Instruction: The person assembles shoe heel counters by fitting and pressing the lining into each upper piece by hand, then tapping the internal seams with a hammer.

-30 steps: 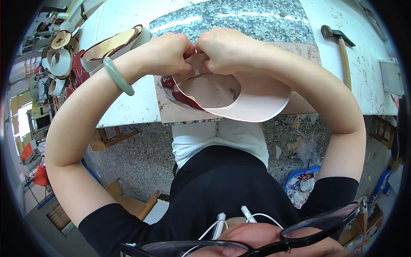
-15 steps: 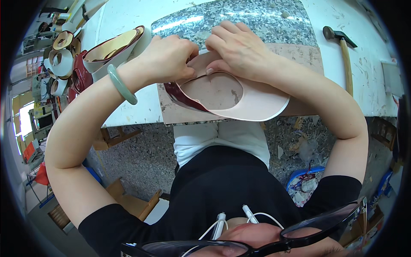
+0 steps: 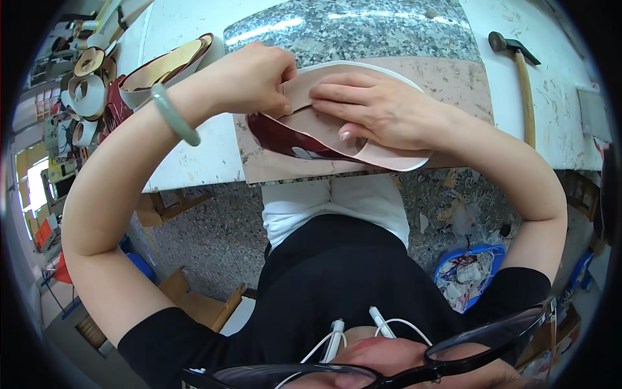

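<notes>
A curved leather piece (image 3: 311, 133), dark red on one face and pale pink on the lining, lies on a pinkish board (image 3: 453, 78) over a grey granite slab (image 3: 350, 32). My left hand (image 3: 253, 78), with a green bangle (image 3: 172, 113) on its wrist, pinches the piece's upper left edge. My right hand (image 3: 379, 107) lies flat on the pink lining with its fingers pointing left, pressing it down onto the board.
A hammer (image 3: 521, 78) with a wooden handle rests on the white table (image 3: 188, 165) to the right. More cut leather pieces (image 3: 162, 65) and tape rolls (image 3: 87, 94) are stacked at the left. A blue bin (image 3: 470, 275) of scraps stands on the floor below.
Both hands were bunched together at the piece's top edge. The right hand has spread flat over the lining, and the piece now lies lower and flatter on the board.
</notes>
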A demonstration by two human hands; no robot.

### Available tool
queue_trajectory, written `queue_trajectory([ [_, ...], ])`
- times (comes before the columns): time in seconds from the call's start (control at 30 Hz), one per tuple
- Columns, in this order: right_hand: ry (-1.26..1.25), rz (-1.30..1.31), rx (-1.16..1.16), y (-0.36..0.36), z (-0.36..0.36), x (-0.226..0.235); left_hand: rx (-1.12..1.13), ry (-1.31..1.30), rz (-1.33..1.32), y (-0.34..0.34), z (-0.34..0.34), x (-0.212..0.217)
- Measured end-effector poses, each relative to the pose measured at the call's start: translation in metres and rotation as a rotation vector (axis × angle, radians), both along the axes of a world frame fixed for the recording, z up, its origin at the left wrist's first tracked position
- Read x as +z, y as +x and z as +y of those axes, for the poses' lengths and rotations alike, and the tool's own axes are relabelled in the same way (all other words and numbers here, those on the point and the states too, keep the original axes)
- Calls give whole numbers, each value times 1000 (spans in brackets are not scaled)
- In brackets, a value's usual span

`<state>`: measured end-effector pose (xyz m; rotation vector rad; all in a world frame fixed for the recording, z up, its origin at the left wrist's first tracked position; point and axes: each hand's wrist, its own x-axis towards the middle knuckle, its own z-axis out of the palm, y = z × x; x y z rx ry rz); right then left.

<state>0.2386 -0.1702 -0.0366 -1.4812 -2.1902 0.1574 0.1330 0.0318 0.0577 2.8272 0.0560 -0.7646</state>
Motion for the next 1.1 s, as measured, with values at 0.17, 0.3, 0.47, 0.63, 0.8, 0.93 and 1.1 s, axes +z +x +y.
queue_trajectory([
  [0.17, -15, 36, -21, -3, 16, 15, 154, -191, 20, -9, 3, -1],
  [0.3, -2, 121, 150, 1, 38, 7, 100, -189, -92, -17, 9, -11],
  [0.47, 65, 187, 150, -9, 48, 3, 230, -222, -73, -23, 13, -9],
  [0.63, 44, 129, 102, -12, 40, 2, 570, -568, -55, -49, 29, -17],
  [0.8, 171, 361, -113, -14, 41, -2, 679, -1013, -416, -113, 11, -26],
  [0.93, 180, 287, -200, -22, 44, -1, 439, -621, -672, -138, -22, -51],
  [1.1, 283, 307, -132, -19, 45, 1, 65, 81, -1124, -105, -45, -70],
])
